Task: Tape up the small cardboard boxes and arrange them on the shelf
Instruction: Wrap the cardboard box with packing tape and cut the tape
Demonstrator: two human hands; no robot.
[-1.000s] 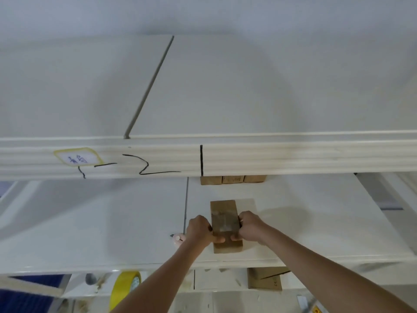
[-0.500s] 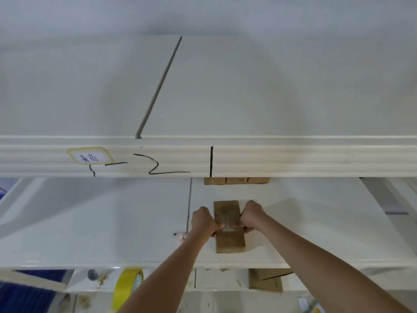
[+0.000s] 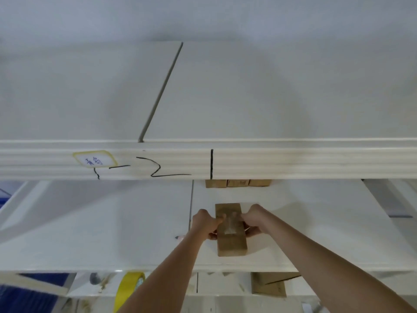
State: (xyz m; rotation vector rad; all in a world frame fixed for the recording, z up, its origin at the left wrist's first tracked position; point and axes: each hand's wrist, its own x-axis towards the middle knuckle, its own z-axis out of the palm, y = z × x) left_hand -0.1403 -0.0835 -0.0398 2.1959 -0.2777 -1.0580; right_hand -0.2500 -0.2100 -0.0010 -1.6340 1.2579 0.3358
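Head view, looking into a white shelf unit. A small cardboard box (image 3: 230, 231) lies flat on the middle shelf (image 3: 112, 222), long axis running front to back, its near end close to the shelf's front edge. A strip of clear tape (image 3: 230, 224) shows across its top face.

Left hand (image 3: 204, 224) grips the box's left side: fingers curled, thumb lying over the top face near the tape. Right hand (image 3: 253, 222) grips the right side in the same way, fingers curled round the edge. Both hands clamped on the box; whether the box rests on the shelf or is lifted just off it, cannot tell.

At the back of the same shelf, a row of three boxes (image 3: 238, 183) stands side by side, touching, upper parts hidden by the front rail (image 3: 316, 161) of the shelf above. That rail carries black marker lines and a yellow-edged label (image 3: 94, 159) with blue writing, not legible.

Below the middle shelf: a yellow tape roll (image 3: 126, 288) at lower left, another cardboard piece (image 3: 268, 285) at lower right.
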